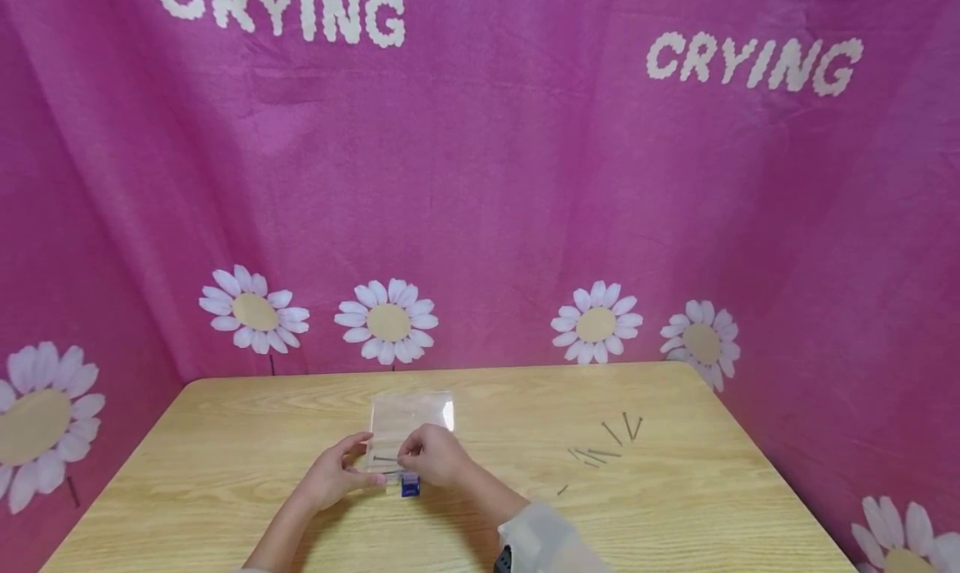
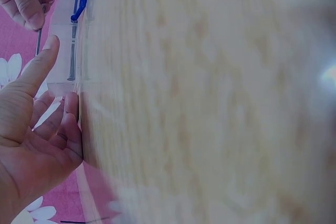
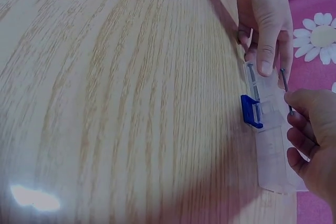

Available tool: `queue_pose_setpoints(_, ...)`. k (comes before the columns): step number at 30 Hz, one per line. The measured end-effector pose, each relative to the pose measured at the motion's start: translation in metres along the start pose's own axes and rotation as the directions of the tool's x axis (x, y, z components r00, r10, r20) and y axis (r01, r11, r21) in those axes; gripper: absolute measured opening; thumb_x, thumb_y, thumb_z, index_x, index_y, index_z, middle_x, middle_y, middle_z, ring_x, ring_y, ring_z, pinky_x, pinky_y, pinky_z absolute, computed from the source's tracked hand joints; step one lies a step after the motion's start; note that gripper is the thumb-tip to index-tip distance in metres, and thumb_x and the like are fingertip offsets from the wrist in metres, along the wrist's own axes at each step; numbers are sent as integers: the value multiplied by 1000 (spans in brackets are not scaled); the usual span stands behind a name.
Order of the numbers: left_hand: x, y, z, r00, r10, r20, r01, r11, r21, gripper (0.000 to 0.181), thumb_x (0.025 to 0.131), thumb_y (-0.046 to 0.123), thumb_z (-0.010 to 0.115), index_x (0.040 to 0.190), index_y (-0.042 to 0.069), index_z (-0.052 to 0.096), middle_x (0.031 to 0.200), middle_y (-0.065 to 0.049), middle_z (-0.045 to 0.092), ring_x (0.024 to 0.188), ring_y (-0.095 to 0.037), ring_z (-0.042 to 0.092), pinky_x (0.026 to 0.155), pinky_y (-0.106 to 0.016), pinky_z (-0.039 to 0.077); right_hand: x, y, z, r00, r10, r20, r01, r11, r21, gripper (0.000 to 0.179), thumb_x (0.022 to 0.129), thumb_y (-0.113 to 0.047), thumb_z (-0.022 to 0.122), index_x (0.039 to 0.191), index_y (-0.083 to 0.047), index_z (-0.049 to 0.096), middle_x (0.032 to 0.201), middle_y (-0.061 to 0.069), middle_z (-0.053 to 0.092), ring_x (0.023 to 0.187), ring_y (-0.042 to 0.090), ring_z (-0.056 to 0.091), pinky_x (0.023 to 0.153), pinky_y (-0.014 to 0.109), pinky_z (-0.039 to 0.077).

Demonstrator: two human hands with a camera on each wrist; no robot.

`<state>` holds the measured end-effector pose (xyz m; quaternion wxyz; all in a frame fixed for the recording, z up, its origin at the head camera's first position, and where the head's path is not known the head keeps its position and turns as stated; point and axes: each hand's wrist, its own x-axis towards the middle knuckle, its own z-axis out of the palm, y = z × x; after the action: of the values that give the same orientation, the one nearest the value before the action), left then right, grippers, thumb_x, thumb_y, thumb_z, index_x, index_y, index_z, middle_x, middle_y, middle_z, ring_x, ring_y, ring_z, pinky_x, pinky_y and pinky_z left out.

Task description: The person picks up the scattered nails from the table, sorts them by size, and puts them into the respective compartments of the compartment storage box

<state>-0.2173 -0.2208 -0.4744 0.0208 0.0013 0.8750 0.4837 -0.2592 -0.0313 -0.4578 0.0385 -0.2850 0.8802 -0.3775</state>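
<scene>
A clear plastic box point(image 1: 412, 413) stands on the table with its see-through lid raised at the back and a blue latch point(image 1: 410, 485) at its front. My left hand point(image 1: 335, 476) grips the box's left end, thumb along the front side and fingers bent around the end. Over the box, my right hand point(image 1: 437, 456) pinches a dark nail point(image 3: 284, 81) between thumb and fingertips, its head pointing left. Another nail point(image 2: 72, 59) lies inside, along the front wall. The box's inside is partly hidden by the right hand in the head view.
Several loose nails point(image 1: 604, 452) lie scattered on the right side of the wooden table point(image 1: 525, 406). One short nail point(image 1: 562, 490) sits nearer the front. A pink curtain point(image 1: 487, 223) with daisies hangs behind the table and at both sides.
</scene>
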Motion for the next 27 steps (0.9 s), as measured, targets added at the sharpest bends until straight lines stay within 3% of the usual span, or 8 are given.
queue_pose_setpoints(11, 2, -1, 1, 1000, -1, -7, 1, 1000, 13, 79, 67, 24, 84, 134, 4, 47, 127, -28, 53, 89, -21, 55, 71, -30, 44, -1, -4, 2, 999, 21, -25, -22, 998, -57, 9, 81, -13, 69, 77, -6, 73, 66, -5, 63, 58, -2, 43, 55, 14, 39)
queue_pose_setpoints(19, 0, 0, 1, 1000, 22, 5, -22, 999, 34, 80, 67, 25, 84, 134, 3, 46, 127, -29, 53, 109, -38, 55, 89, -48, 46, -2, 0, 1, 998, 49, -39, -48, 999, 4, 9, 80, -15, 72, 82, -6, 74, 68, -5, 63, 60, -1, 45, 56, 16, 39)
queue_pose_setpoints(27, 1, 1, 2, 1000, 17, 5, -17, 999, 28, 81, 67, 27, 84, 134, 3, 46, 127, -29, 53, 108, -37, 55, 88, -48, 46, -5, 6, -9, 997, 45, -59, -41, 997, 64, 9, 80, -15, 71, 84, -6, 74, 71, -2, 64, 62, 1, 46, 57, 17, 41)
